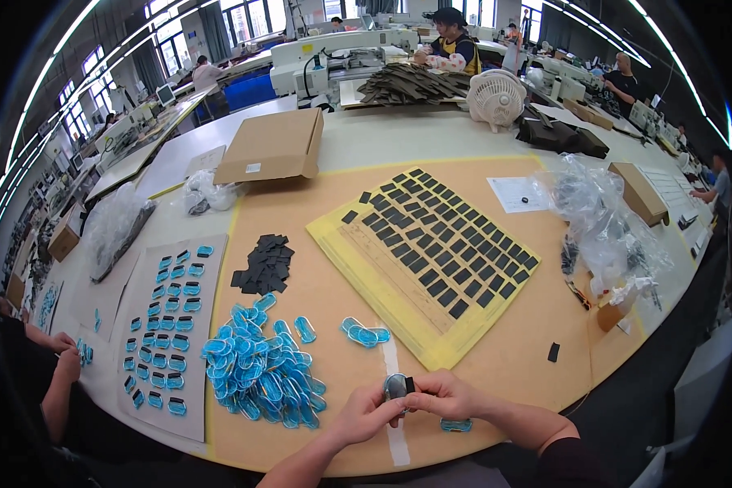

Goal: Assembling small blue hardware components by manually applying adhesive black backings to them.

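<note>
Close to the table's near edge, my left hand point(364, 412) and my right hand point(449, 395) meet with fingers closed around one small oval piece point(396, 385). It looks grey with a pale rim, and a dark bit shows at its right side; the fingers cover the rest. Left of my hands lies a heap of blue oval pieces with pale rims point(260, 370). A few loose ones point(364, 333) rest beyond my hands, and another blue piece point(456, 425) lies partly under my right wrist. Behind the heap sits a pile of black rectangular patches point(264, 264).
A tilted yellow-edged board point(431, 358) carries rows of black patches. On the left, a grey sheet point(189, 427) holds rows of blue pieces with black tops. A cardboard box point(272, 146), a white fan point(496, 99) and plastic bags point(602, 220) stand farther out. Another person's hands point(67, 358) work at far left.
</note>
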The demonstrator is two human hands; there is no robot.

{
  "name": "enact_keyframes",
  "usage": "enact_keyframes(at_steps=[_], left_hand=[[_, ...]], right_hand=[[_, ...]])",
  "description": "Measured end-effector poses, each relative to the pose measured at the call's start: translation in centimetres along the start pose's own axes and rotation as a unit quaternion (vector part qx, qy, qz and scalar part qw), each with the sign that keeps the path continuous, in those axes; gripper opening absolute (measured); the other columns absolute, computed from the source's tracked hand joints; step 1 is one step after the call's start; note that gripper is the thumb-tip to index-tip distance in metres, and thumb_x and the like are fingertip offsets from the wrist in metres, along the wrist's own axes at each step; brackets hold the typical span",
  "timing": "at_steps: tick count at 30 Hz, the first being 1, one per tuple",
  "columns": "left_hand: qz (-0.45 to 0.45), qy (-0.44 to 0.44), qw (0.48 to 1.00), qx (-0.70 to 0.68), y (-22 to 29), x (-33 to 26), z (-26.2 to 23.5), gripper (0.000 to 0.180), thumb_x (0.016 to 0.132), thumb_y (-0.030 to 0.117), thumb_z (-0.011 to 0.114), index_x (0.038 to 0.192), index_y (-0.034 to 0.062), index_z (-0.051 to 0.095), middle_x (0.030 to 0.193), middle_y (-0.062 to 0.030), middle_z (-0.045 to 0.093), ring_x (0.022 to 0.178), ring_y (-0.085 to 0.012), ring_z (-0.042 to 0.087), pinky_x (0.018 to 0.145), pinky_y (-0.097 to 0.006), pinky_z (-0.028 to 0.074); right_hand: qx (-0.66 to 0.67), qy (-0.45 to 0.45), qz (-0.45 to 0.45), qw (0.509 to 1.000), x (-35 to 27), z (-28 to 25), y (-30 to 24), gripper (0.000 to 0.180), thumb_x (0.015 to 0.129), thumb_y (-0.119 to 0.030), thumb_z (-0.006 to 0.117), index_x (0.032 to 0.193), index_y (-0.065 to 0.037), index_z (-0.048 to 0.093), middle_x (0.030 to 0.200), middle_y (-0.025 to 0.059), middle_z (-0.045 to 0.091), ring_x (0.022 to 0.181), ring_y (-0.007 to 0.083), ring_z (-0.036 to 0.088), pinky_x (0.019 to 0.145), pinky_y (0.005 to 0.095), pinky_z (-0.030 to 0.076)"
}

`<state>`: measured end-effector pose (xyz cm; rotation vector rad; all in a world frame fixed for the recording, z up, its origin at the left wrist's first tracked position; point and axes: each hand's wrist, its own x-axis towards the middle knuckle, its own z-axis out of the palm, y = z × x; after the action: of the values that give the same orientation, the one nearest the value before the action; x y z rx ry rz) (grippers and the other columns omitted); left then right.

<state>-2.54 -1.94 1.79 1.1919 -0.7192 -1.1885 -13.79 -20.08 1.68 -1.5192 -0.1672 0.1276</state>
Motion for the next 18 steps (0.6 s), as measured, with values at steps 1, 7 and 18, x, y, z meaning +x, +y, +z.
enact_keyframes(at_steps=[1, 7, 18], left_hand=[[0.035, 0.023, 0.998, 0.041, 0.3, 0.1, 0.1, 0.024, 0.101, 0.022, 0.050, 0.100, 0.0002, 0.059, 0.080, -0.0047, 0.061, 0.063, -0.0081, 0.056, 0.055, -0.023, 0.047], [0.031, 0.003, 0.998, 0.062, 1.3, 0.1, -0.7, 0.025, 0.101, 0.021, 0.048, 0.097, -0.0001, 0.060, 0.074, -0.0028, 0.061, 0.061, -0.0067, 0.057, 0.053, -0.021, 0.046], [0.026, 0.018, 0.995, 0.095, 1.5, -1.3, 0.3, 0.029, 0.102, 0.025, 0.044, 0.090, 0.0020, 0.058, 0.067, -0.0010, 0.058, 0.053, -0.0061, 0.055, 0.048, -0.021, 0.044]], right_hand=[[0.000, 0.001, 0.001, 1.000, -0.1, 0.1, -0.2, 0.022, 0.100, -0.017, 0.051, 0.108, 0.001, 0.061, 0.094, 0.0048, 0.067, 0.090, 0.0089, 0.058, 0.079, 0.0262, 0.047], [0.020, -0.036, 0.027, 0.999, 0.3, 0.1, -1.3, 0.025, 0.101, -0.020, 0.049, 0.110, 0.000, 0.061, 0.095, 0.0013, 0.063, 0.089, 0.0081, 0.053, 0.082, 0.0259, 0.045], [0.092, 0.001, -0.004, 0.996, -0.9, 2.6, -0.9, 0.023, 0.101, -0.018, 0.048, 0.107, 0.000, 0.061, 0.095, 0.0008, 0.064, 0.080, 0.0054, 0.046, 0.073, 0.0232, 0.041]])
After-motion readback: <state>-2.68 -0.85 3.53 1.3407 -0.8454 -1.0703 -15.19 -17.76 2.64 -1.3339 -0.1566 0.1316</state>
